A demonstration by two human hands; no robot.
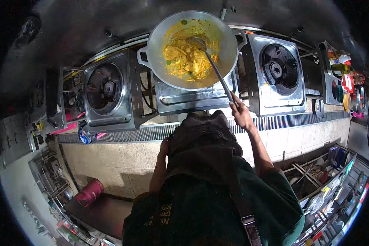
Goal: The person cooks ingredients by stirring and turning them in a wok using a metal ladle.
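Observation:
A big two-handled metal pan (155,47) sits on the middle stove (174,98), with yellow saucy food (180,55) in pieces and bits of green in it. My right hand (242,115) is closed around the handle of a long ladle (220,78), whose bowl rests in the food. Down by my apron's left side is my left hand (165,146), lower than the pan and away from it; its fingers are mostly hidden.
Burner stoves stand left (106,88) and right (278,69) of the pan. A metal floor grate (151,133) runs below them. Red and yellow packets (347,82) are at the far right, a red cylindrical container (90,192) at the lower left.

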